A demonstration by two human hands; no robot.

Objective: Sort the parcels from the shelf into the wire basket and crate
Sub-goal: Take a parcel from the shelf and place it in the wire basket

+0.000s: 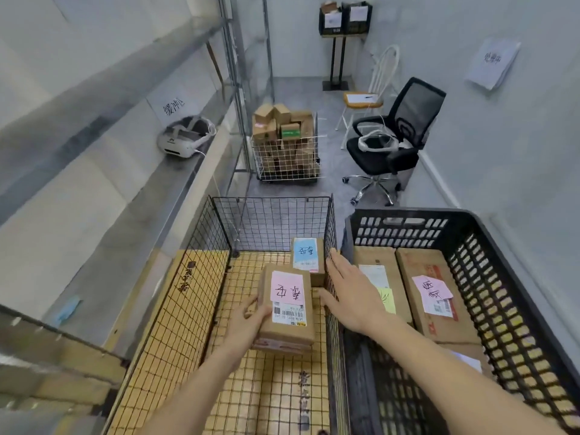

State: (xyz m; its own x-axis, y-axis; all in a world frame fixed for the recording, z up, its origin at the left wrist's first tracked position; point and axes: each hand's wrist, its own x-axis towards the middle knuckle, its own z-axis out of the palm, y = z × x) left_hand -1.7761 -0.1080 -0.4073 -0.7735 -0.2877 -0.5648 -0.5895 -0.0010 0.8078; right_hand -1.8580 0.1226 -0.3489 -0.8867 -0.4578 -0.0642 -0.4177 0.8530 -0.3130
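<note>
Parcel [287, 309] with pink label: stiff cardboard, probably light; best gripped by opposite side faces. Left hand [251, 312] clamped on its edge; right hand [351, 293] spread flat, holding nothing.

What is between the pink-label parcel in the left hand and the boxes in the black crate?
In the head view, the open right hand and the wire basket side wall stand between the pink-label parcel and the black crate boxes.
</note>
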